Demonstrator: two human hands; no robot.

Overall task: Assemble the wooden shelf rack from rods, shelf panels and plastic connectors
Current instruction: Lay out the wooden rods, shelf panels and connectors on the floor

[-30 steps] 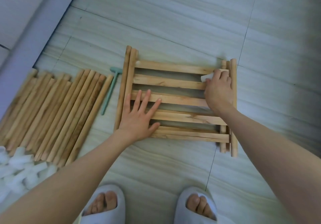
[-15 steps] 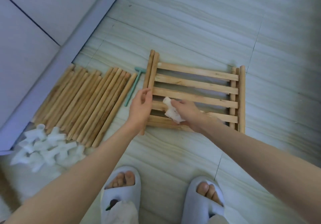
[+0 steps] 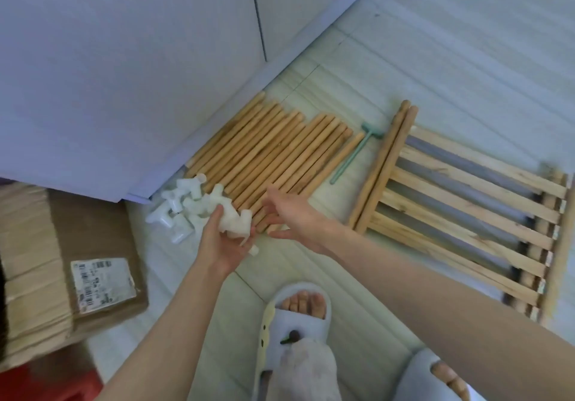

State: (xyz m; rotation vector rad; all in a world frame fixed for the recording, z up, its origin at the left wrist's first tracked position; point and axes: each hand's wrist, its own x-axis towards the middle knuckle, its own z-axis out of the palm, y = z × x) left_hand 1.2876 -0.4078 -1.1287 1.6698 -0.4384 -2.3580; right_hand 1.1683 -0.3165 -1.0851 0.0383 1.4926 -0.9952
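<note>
- The left hand (image 3: 225, 242) holds a small clutch of white plastic connectors (image 3: 234, 223), its fingers (image 3: 214, 217) curled round them (two or three; edges blur together).
- The right hand (image 3: 294, 215) hovers just beside it, fingers relaxed and holding nothing.
- A loose pile of connectors (image 3: 180, 206), roughly ten, lies on the floor (image 3: 466, 43) by the left hand.
- Some twenty wooden rods (image 3: 280, 158) lie side by side.
- One green hammer (image 3: 351, 156) lies between the rods and the slatted shelf panels (image 3: 466, 208) (stacked, two more rods on top).
- One cardboard box (image 3: 62, 260) sits at far left.
</note>
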